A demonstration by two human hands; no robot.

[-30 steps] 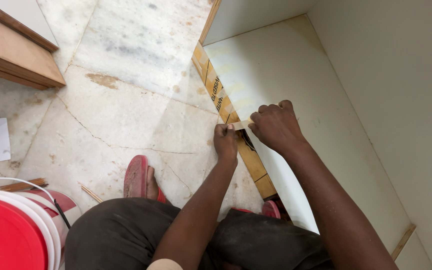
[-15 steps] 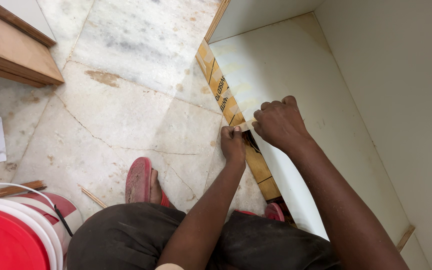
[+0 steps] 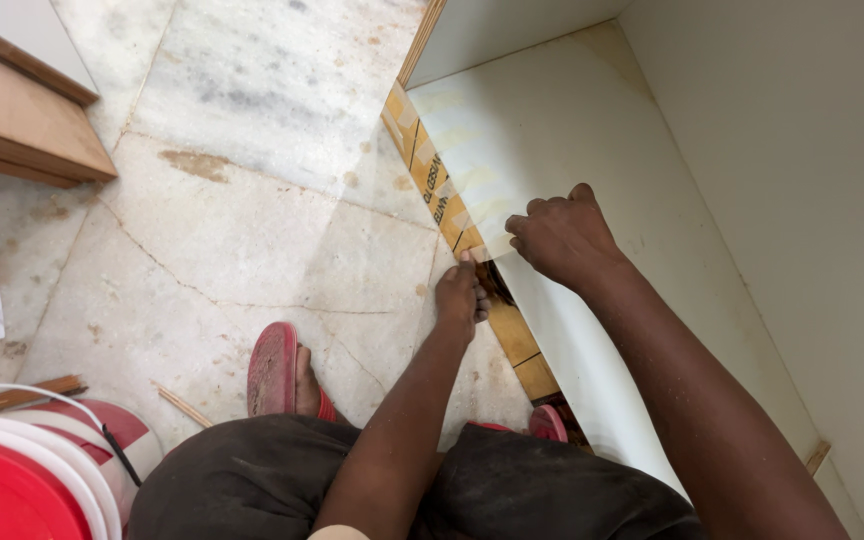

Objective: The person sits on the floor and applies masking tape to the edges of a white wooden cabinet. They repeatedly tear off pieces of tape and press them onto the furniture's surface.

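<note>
Two hands, one white laminate strip, one plywood edge, two red sandals, one red bucket.

The left hand (image 3: 460,297) rests low against the plywood edge (image 3: 512,335) of the cabinet floor, fingers curled loosely together, thumb tip pressed at the point where the strip parts from the wood. It appears to press rather than grip, though the fingertips are partly hidden.

The right hand (image 3: 562,238) lies just above and to the right, knuckles up, fingers bent tightly inward over the near end of the white laminate strip (image 3: 462,175); the fingertips themselves are out of sight beneath the hand.

The strip runs along the plywood edge, away from the person, from under the right hand's fingers toward the far corner. Its near end sits between the two hands, which are just beside one another.

On the marble floor (image 3: 252,200), one red sandal (image 3: 272,370) shows left of the left forearm and another (image 3: 549,423) between the arms. The red bucket (image 3: 22,480) stands at lower left.
</note>
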